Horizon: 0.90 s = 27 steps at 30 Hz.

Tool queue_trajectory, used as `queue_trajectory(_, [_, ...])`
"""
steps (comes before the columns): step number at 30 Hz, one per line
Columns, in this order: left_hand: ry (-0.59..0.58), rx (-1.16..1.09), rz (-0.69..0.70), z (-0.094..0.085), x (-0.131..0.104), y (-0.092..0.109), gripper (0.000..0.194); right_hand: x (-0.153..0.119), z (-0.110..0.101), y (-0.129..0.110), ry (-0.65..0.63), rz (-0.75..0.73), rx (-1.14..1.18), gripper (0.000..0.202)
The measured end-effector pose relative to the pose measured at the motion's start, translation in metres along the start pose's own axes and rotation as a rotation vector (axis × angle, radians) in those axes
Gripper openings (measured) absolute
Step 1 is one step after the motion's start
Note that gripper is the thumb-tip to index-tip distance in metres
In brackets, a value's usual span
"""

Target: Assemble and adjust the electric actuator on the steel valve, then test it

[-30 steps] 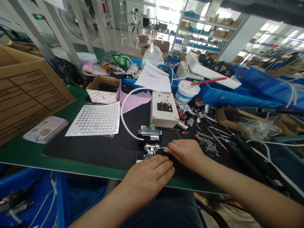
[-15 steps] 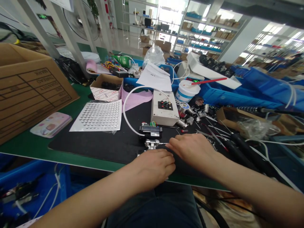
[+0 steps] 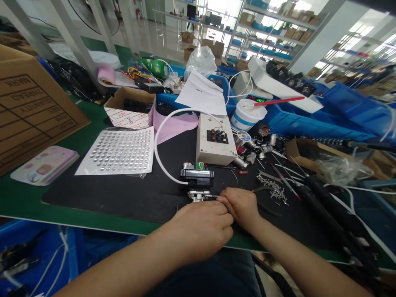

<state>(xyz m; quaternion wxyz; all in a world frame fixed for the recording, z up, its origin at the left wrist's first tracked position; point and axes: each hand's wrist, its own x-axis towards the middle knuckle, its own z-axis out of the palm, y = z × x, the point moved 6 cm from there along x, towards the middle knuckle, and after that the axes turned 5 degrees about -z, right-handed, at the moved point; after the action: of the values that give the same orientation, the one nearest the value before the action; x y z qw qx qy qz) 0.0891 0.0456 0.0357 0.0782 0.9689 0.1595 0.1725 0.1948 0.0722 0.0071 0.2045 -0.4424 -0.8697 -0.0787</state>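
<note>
In front of me on the black mat stands a small black and silver device (image 3: 198,178), with a green circuit board on top and a white cable leaving its left side. Its lower metal part is partly covered by my left hand (image 3: 202,229), which is closed around it with fingers curled. My right hand (image 3: 240,206) pinches a thin metal rod (image 3: 213,196) that reaches the device's right side. The rod's other end is hidden in the fingers. Both hands meet at the fingertips.
Behind the device is a grey box (image 3: 216,144) with switches. Loose screws (image 3: 274,189) and pliers (image 3: 266,206) lie to the right, near black-handled tools (image 3: 328,206). A sheet of clear dots (image 3: 120,152) is left. Blue bins (image 3: 315,123) and a white tub (image 3: 249,115) stand behind.
My right hand has turned and its forearm has swung nearer to me, uncovering the screws and pliers. The thin rod stays at the device. The camera view has shifted slightly.
</note>
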Motion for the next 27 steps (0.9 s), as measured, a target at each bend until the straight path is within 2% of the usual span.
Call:
queue_trajectory(3, [-0.033, -0.001, -0.008, -0.002, 0.001, -0.001, 0.014, 0.0, -0.004, 0.001, -0.087, -0.047, 0.033, 0.066])
queue_trajectory(6, [-0.09, -0.01, -0.019, -0.001, 0.0, 0.0, 0.012, 0.007, -0.03, 0.001, -0.196, -0.081, -0.043, 0.059])
queue_trajectory(9, [-0.101, -0.01, -0.016, 0.002, 0.0, 0.001, 0.012, 0.022, -0.051, -0.007, -0.326, -0.101, -0.218, 0.04])
queue_trajectory(13, [-0.069, -0.025, 0.004, 0.004, 0.001, 0.002, 0.011, 0.052, -0.054, -0.031, -0.622, -0.079, -0.338, 0.018])
queue_trajectory(16, [-0.063, -0.048, -0.067, 0.004, 0.002, -0.002, 0.01, 0.065, -0.051, -0.046, -0.771, -0.059, -0.357, 0.013])
queue_trajectory(18, [-0.05, -0.064, -0.114, 0.003, 0.001, -0.004, 0.012, 0.067, -0.05, -0.05, -0.737, -0.087, -0.368, 0.018])
queue_trajectory(20, [-0.013, -0.084, -0.131, 0.003, 0.0, -0.004, 0.012, 0.064, -0.053, -0.05, -0.551, -0.166, -0.343, 0.021])
queue_trajectory(22, [0.031, -0.102, -0.13, 0.007, -0.002, -0.003, 0.012, 0.055, -0.059, -0.048, -0.31, -0.257, -0.294, 0.028])
queue_trajectory(23, [0.05, -0.102, -0.121, 0.01, -0.003, -0.002, 0.012, 0.05, -0.061, -0.045, -0.243, -0.282, -0.285, 0.034])
queue_trajectory(27, [0.129, -0.077, -0.054, 0.023, -0.004, 0.0, 0.016, 0.034, -0.058, -0.036, -0.165, -0.345, -0.277, 0.041])
